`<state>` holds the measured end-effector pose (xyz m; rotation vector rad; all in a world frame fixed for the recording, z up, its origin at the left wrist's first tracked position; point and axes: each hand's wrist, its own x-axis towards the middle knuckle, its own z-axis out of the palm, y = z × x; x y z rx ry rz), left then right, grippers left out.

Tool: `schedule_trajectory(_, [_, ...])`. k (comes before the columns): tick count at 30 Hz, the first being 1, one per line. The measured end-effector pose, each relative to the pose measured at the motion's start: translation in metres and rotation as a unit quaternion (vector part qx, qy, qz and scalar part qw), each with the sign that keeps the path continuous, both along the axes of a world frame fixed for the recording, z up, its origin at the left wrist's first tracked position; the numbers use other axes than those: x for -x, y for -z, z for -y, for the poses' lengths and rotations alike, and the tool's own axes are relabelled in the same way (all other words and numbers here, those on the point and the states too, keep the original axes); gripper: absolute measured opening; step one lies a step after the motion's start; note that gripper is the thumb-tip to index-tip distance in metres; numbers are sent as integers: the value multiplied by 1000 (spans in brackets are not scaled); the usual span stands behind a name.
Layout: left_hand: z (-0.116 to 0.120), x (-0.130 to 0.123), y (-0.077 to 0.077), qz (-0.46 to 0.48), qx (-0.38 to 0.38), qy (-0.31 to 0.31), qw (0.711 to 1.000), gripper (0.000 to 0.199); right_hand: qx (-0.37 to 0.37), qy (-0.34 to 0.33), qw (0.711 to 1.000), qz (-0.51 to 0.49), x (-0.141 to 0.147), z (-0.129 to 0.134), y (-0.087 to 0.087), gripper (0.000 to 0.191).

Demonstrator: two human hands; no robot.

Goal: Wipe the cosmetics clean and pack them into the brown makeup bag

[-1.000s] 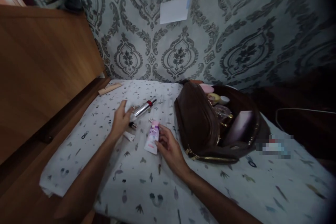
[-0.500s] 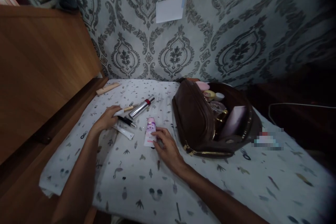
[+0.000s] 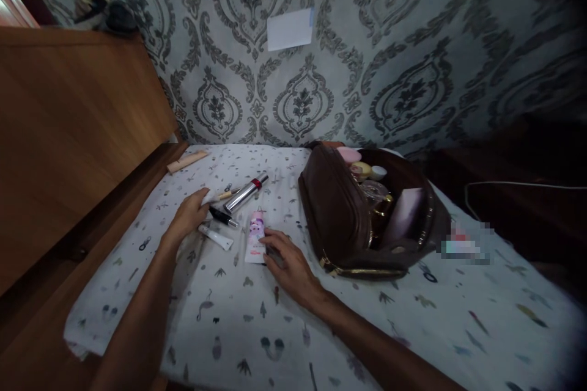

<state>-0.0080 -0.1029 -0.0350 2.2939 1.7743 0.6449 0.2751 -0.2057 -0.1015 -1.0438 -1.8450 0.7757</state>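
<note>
My left hand (image 3: pixel 187 217) rests at the left of a small group of items, thumb and index finger apart, other fingers partly hidden. Near its fingertips lie a black pen (image 3: pixel 222 217), a thin beige-handled stick (image 3: pixel 228 194) and a small white tube (image 3: pixel 216 237). Something whitish by the index finger is too blurred to name. A silver cylinder with a red band (image 3: pixel 245 193) lies just beyond. My right hand (image 3: pixel 291 267), fingers loosely spread, touches the right edge of a pink and white cartoon-printed squeeze tube (image 3: pixel 255 241) lying flat.
An open brown cosmetic bag (image 3: pixel 337 208) with several items inside stands at right. A beige flat stick (image 3: pixel 187 162) lies at the back left of the patterned cloth (image 3: pixel 238 324). A wooden panel (image 3: pixel 77 85) rises at left; papered wall (image 3: pixel 300 107) behind.
The pink tube has shifted slightly left, and my right fingers now cover less of it. My left hand's fingers have loosened a little. The camera view has tilted slightly.
</note>
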Motion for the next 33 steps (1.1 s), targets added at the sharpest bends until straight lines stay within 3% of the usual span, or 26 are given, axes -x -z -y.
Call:
schedule_trajectory(5, [6, -35, -10, -40, -17, -15, 999, 22, -20, -4, 1000, -6, 0, 1, 0, 29])
schedule_trajectory(10, [6, -70, -11, -112, 15, -5, 994, 21, -30, 7, 999, -10, 0, 3, 0, 29])
schedule_trajectory(14, [0, -82, -10, -145, 51, -22, 988, 27, -20, 12, 999, -22, 0, 3, -1, 29])
schedule_trajectory(18, [-3, -84, -16, -117, 66, -26, 991, 17, -4, 17, 999, -44, 2, 3, -6, 27])
schedule_trajectory(22, [5, -80, -27, -16, 55, -28, 998, 17, 25, 36, 995, -90, 0, 2, -13, 24])
schedule_trajectory(28, [58, -96, -38, 199, 67, 41, 977, 35, 76, 27, 975, -206, 1, 5, -30, 35])
schedule_trajectory(30, [85, -110, -34, 245, 86, 69, 963, 36, 132, -3, 950, -283, 7, 7, -34, 41])
schedule_trajectory(33, [118, -125, -23, 275, 86, 98, 952, 32, 242, -22, 885, -397, 17, 12, -37, 45])
